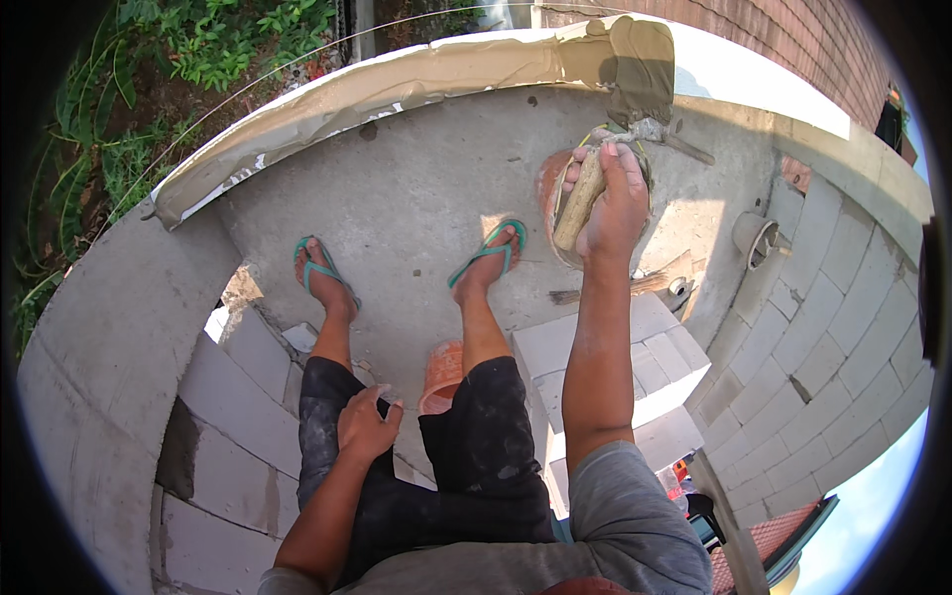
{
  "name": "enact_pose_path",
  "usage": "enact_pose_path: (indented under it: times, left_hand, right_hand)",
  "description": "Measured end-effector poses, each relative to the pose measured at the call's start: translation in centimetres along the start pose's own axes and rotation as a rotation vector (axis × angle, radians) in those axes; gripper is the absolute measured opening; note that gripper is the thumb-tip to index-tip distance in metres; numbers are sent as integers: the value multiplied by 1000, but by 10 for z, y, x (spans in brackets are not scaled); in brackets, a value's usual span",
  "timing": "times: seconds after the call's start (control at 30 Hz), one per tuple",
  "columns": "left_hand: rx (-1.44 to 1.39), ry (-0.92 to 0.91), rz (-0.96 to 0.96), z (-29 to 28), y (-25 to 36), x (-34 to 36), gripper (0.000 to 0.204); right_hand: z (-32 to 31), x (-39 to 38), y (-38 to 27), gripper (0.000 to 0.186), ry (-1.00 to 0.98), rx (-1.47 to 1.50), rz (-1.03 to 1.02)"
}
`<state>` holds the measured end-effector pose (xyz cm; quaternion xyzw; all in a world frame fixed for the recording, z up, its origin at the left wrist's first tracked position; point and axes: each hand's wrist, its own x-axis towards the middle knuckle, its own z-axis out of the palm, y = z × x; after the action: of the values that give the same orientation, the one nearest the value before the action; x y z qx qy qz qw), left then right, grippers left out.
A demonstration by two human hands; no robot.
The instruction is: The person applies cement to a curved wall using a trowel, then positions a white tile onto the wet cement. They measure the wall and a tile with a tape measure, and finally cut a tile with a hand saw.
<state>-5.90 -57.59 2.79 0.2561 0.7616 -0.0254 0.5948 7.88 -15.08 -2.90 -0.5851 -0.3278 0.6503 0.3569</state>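
Note:
My right hand (pixel 610 198) grips the wooden handle of a mortar-smeared trowel (pixel 585 198). Its blade (pixel 641 59) is coated in wet grey mortar and lies at the right end of the mortar layer (pixel 397 84) along the white wall. Beneath that hand, partly hidden by it, an orange bucket (pixel 551 188) stands on the floor. My left hand (pixel 367 426) is low by my thigh, its fingers curled with the thumb out. A greyish patch shows at its fingertips; I cannot make out whether it is something held.
An orange bucket (pixel 442 372) sits between my legs. Pale blocks (pixel 640 347) are stacked to the right, near a bristly brush (pixel 595 290) and a grey bucket (pixel 756 238) by the block wall (pixel 823 347). Another tool handle (pixel 689 149) lies beyond the trowel. Plants (pixel 228 50) grow outside the wall.

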Motion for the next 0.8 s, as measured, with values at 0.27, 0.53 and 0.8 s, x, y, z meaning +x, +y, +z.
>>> enact_pose_path:
  times: [0.27,0.53,0.8]
  left_hand:
    - [-2,-12,-14,-3,6,0,47]
    - [-2,-34,-24,0,4,0,48]
    - [8,-22,-6,-1,1,2,48]
  right_hand:
    - [-13,-11,33,25,11,-186,-18]
    - [10,20,45,24,-2,-84,29]
    - [5,62,74,28,60,-392,161]
